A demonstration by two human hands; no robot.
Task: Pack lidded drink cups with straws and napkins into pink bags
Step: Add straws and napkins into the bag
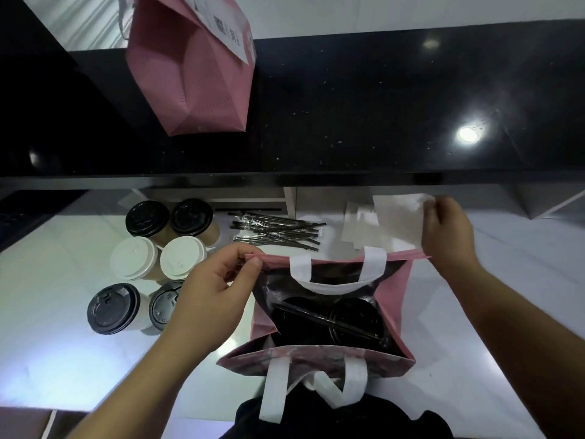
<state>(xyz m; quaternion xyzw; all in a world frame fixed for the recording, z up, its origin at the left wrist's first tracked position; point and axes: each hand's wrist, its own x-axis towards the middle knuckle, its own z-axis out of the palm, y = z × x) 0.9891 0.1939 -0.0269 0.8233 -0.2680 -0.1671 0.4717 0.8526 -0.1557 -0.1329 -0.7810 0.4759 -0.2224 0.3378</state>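
Already, two black-lidded cups [326, 318] and a straw [329, 323] are packed in the pink bag [394, 293] at lower centre; its rim is pinched by the left hand [215, 299], a napkin [400, 220] by the right hand [449, 229]; six cups [148, 258] remain at left.

Two pink bags are shown: an open bag [394, 289] on the white worktop [63, 359] and a second bag [190, 77] on the black counter [380, 106]. Six lidded cups are counted beside the open bag, namely two with black lids [169, 218], two with white lids [158, 259] and two with grey lids [136, 307], while two further black lids [329, 315] and one straw [329, 323] are seen inside the bag. A loose pile of wrapped straws [278, 231], too tangled to be counted, and a few napkins [383, 224] are shown, with two hands, left [212, 299] and right [449, 229], at the bag's rim.
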